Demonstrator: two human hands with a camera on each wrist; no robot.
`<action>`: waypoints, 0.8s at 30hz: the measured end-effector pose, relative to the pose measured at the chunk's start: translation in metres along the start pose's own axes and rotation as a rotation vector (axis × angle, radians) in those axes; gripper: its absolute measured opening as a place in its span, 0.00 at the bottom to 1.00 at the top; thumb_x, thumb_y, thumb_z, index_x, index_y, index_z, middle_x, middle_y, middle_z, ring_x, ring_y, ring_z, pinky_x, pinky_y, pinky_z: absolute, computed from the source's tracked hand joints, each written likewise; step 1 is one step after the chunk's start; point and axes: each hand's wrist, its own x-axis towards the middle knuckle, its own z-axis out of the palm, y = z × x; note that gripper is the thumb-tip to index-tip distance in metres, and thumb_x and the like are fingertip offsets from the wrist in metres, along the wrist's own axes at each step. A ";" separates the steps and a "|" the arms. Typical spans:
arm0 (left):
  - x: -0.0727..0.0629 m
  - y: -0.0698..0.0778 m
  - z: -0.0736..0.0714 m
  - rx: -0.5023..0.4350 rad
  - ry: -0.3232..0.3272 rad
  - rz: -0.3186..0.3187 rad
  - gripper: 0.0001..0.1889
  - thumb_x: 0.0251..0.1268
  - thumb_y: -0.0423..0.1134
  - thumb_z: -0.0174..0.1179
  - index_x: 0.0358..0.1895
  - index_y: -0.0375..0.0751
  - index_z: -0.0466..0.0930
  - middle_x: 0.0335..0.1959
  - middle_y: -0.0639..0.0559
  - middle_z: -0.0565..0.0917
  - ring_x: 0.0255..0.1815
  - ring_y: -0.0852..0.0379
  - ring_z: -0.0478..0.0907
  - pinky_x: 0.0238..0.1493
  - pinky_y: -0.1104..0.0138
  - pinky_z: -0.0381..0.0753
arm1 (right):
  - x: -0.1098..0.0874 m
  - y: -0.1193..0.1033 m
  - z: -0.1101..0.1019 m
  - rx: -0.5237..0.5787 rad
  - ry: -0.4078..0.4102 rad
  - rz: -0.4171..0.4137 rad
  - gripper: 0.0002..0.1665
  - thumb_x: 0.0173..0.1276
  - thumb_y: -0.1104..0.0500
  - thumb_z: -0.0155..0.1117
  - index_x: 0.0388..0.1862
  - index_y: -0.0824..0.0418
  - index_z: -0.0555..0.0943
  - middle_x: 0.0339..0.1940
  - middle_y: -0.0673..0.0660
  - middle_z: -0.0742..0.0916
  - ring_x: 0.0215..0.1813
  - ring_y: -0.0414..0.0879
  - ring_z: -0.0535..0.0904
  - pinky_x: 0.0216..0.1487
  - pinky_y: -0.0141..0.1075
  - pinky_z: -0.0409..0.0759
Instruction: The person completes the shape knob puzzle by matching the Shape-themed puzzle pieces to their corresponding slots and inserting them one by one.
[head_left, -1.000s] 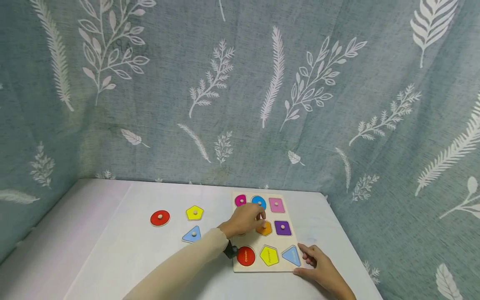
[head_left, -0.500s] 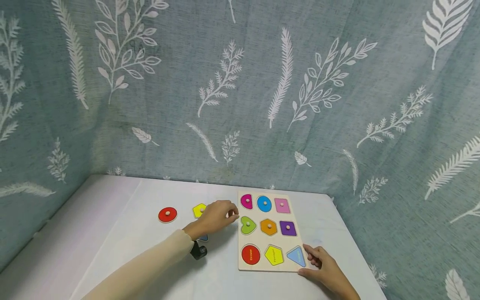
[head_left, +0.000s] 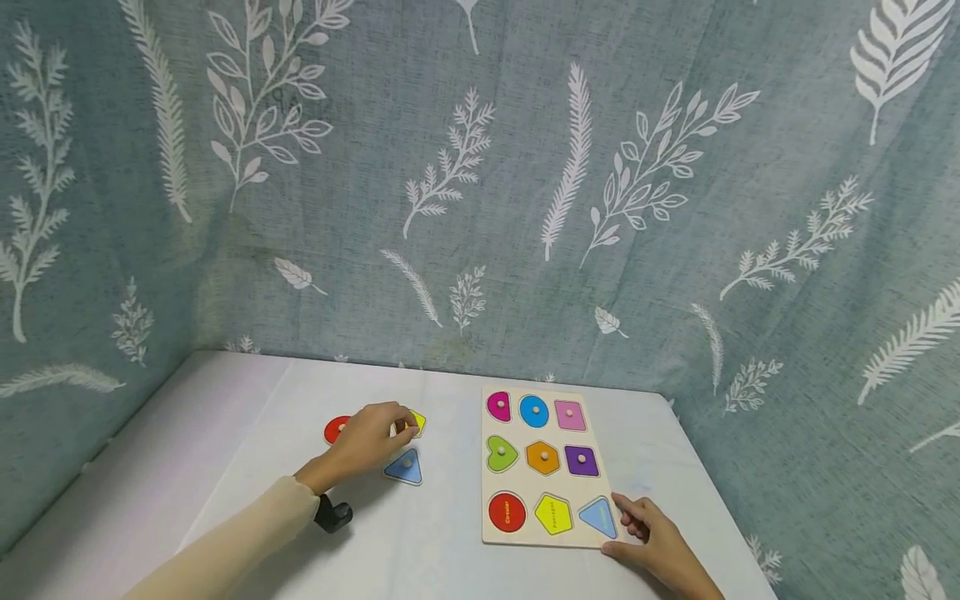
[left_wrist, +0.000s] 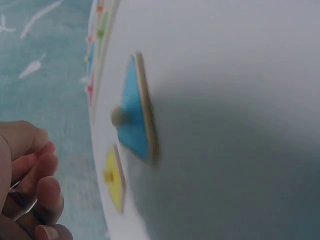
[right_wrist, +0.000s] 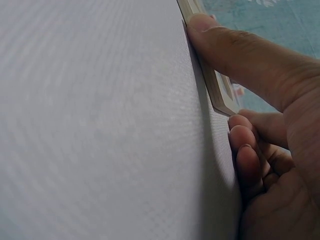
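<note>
My left hand (head_left: 366,446) hovers over the loose pieces on the left, fingers loosely curled and holding nothing in the left wrist view. Its fingertips partly cover a yellow pentagon piece (head_left: 421,423) in the head view. Just beside it lies a blue triangle piece (head_left: 403,473) with a wooden knob; a red circle piece (head_left: 333,429) is partly hidden behind the hand. My right hand (head_left: 654,542) grips the near right corner of a wooden puzzle board (head_left: 517,483), thumb on the near edge (right_wrist: 214,90), fingers along the side.
Knobbed pieces sit in the board's far two rows, including a green heart (head_left: 501,453) and an orange hexagon (head_left: 542,457). Its near row shows printed red circle, yellow pentagon and blue triangle shapes. A leaf-patterned curtain (head_left: 510,192) hangs behind the white table (head_left: 442,558).
My left hand has moved left, from above the board to the loose pieces, uncovering the green heart and orange hexagon. My right hand stays at the board's corner. The head view has shifted slightly.
</note>
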 end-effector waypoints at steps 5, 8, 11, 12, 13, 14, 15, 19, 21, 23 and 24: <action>-0.015 -0.016 -0.015 0.033 0.024 -0.059 0.03 0.67 0.41 0.69 0.40 0.48 0.87 0.28 0.64 0.78 0.24 0.63 0.69 0.27 0.66 0.71 | 0.000 0.001 0.000 -0.015 -0.002 -0.002 0.54 0.49 0.44 0.86 0.72 0.64 0.75 0.37 0.52 0.70 0.40 0.44 0.67 0.38 0.35 0.67; -0.021 -0.027 -0.025 0.056 0.043 -0.077 0.03 0.67 0.40 0.69 0.39 0.47 0.87 0.27 0.63 0.78 0.26 0.62 0.70 0.30 0.65 0.71 | 0.000 0.001 0.000 -0.024 -0.003 0.002 0.54 0.49 0.44 0.86 0.72 0.64 0.75 0.37 0.52 0.70 0.40 0.45 0.67 0.38 0.35 0.67; -0.025 -0.037 -0.034 0.071 0.065 -0.095 0.02 0.66 0.39 0.69 0.38 0.47 0.87 0.27 0.62 0.79 0.28 0.62 0.72 0.32 0.64 0.74 | 0.000 0.001 0.000 -0.029 0.002 0.010 0.55 0.48 0.44 0.86 0.72 0.64 0.75 0.37 0.52 0.70 0.40 0.45 0.67 0.38 0.35 0.67; -0.026 -0.040 -0.037 0.072 0.072 -0.096 0.02 0.66 0.38 0.69 0.38 0.47 0.87 0.27 0.62 0.80 0.28 0.61 0.73 0.32 0.63 0.74 | 0.000 0.001 0.000 -0.029 0.004 0.013 0.55 0.48 0.44 0.87 0.72 0.64 0.75 0.37 0.52 0.70 0.40 0.45 0.67 0.38 0.35 0.67; -0.027 -0.044 -0.040 0.074 0.077 -0.105 0.02 0.65 0.38 0.70 0.38 0.47 0.87 0.28 0.62 0.80 0.28 0.61 0.73 0.32 0.63 0.74 | -0.001 0.001 -0.001 -0.029 0.005 0.017 0.55 0.47 0.44 0.87 0.72 0.65 0.75 0.37 0.52 0.70 0.40 0.45 0.67 0.38 0.35 0.67; -0.028 -0.046 -0.042 0.076 0.080 -0.114 0.02 0.65 0.38 0.70 0.37 0.47 0.86 0.28 0.61 0.80 0.29 0.61 0.74 0.32 0.63 0.74 | -0.001 0.001 -0.001 -0.030 0.005 0.021 0.55 0.47 0.44 0.87 0.72 0.65 0.75 0.37 0.52 0.70 0.40 0.45 0.67 0.38 0.35 0.67; -0.029 -0.049 -0.044 0.074 0.085 -0.121 0.02 0.65 0.38 0.70 0.37 0.47 0.86 0.28 0.61 0.81 0.29 0.60 0.74 0.32 0.63 0.74 | -0.001 0.001 -0.001 -0.031 0.005 0.022 0.56 0.47 0.44 0.87 0.72 0.65 0.75 0.37 0.52 0.70 0.40 0.45 0.67 0.38 0.34 0.68; -0.033 -0.059 -0.050 0.074 0.092 -0.147 0.02 0.65 0.38 0.69 0.38 0.47 0.86 0.28 0.60 0.81 0.28 0.59 0.72 0.30 0.63 0.72 | 0.000 0.001 -0.001 -0.033 0.002 0.015 0.56 0.47 0.44 0.87 0.72 0.65 0.75 0.37 0.52 0.70 0.40 0.45 0.67 0.39 0.34 0.68; -0.034 -0.063 -0.052 0.067 0.095 -0.156 0.02 0.65 0.37 0.69 0.38 0.46 0.86 0.27 0.59 0.80 0.27 0.58 0.71 0.28 0.62 0.70 | 0.000 0.001 -0.001 -0.029 -0.001 0.008 0.56 0.47 0.45 0.87 0.72 0.65 0.74 0.37 0.52 0.70 0.40 0.45 0.67 0.39 0.34 0.68; -0.036 -0.068 -0.052 0.068 0.093 -0.165 0.02 0.66 0.37 0.68 0.39 0.45 0.86 0.26 0.59 0.80 0.26 0.58 0.70 0.27 0.62 0.69 | 0.000 0.000 0.000 -0.027 -0.005 0.006 0.56 0.47 0.45 0.87 0.72 0.66 0.74 0.37 0.52 0.70 0.40 0.45 0.67 0.38 0.35 0.67; -0.037 -0.070 -0.053 0.066 0.092 -0.173 0.03 0.66 0.37 0.68 0.39 0.45 0.86 0.25 0.59 0.79 0.26 0.58 0.70 0.26 0.62 0.69 | 0.000 0.000 0.000 -0.026 -0.007 0.007 0.56 0.46 0.45 0.87 0.72 0.66 0.74 0.37 0.52 0.70 0.40 0.45 0.67 0.38 0.35 0.67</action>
